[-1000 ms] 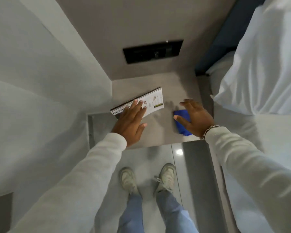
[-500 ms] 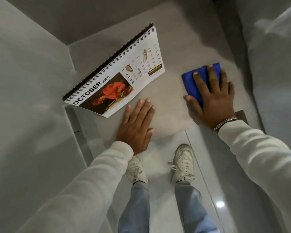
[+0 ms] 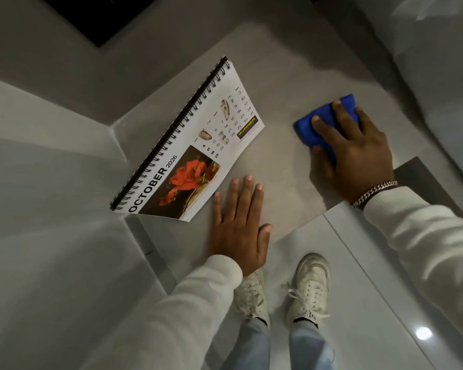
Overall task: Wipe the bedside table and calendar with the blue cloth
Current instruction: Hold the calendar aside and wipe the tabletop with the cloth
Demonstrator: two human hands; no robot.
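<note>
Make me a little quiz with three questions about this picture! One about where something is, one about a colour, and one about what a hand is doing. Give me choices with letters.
1. Where does the white spiral-bound October calendar lie?
A. on the floor by the shoes
B. on the grey bedside table top, toward the person's left
C. on the bed

2. What colour is the flower pictured on the calendar?
A. red
B. yellow
C. purple

3. What is the right hand doing?
A. lifting the calendar
B. hanging in the air, empty
C. pressing the folded blue cloth flat on the table top

Answers:
1. B, it lies beside the left hand, which rests flat on the same top.
2. A, the bloom beside the word October is red.
3. C, its spread fingers cover the cloth.
</note>
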